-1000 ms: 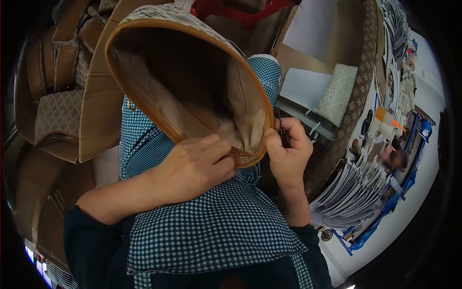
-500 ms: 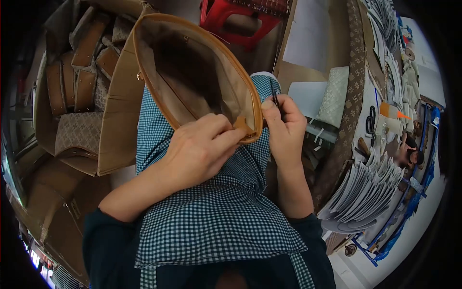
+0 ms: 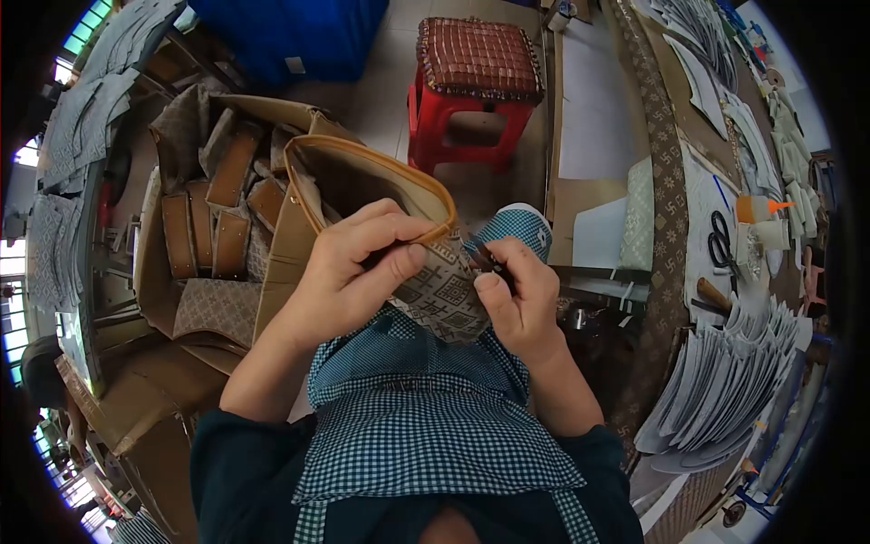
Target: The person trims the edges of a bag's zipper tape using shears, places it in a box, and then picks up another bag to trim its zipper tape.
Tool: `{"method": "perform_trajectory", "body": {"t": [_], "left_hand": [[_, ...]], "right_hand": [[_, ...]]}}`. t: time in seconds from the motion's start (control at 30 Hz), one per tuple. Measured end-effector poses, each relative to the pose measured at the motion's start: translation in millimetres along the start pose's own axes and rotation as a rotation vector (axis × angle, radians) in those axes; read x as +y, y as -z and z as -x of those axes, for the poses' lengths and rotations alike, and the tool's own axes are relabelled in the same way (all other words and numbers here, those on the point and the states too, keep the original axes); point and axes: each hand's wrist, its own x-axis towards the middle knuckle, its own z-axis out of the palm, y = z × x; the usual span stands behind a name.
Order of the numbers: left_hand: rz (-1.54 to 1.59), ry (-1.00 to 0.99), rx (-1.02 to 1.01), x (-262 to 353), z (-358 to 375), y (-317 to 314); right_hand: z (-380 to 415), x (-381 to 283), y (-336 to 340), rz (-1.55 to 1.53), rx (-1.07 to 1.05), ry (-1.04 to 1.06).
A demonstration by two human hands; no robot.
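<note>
A patterned handbag (image 3: 444, 295) with a tan leather rim rests tilted over my lap, its mouth turned to the far left. My left hand (image 3: 367, 263) pinches the near end of the rim between thumb and fingers. Close beside the bag's right side, my right hand (image 3: 524, 295) is closed around small dark thread snips (image 3: 480, 252), whose blades point up and left towards the rim. The pale lining shows inside the mouth; the bag's far side is partly hidden by the cardboard box's edge and my left hand.
An open cardboard box (image 3: 281, 272) of patterned and brown bag pieces stands at left. Beyond it are a red stool (image 3: 471, 113) and a blue bin (image 3: 290, 45). The right-hand bench holds black scissors (image 3: 719, 240), a glue bottle (image 3: 757, 209) and stacked pale pieces (image 3: 725, 390).
The bag has tipped so its patterned outside faces me. My left hand has shifted from inside the mouth to the rim's end, and the snips have moved lower. The view has shifted too.
</note>
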Motion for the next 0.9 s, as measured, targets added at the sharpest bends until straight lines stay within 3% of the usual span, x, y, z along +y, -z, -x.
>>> {"method": "perform_trajectory", "body": {"t": [0.9], "left_hand": [[-0.081, -0.088, 0.083, -5, 7, -22]], "right_hand": [[3, -2, -3, 0.016, 0.036, 0.044]]}}
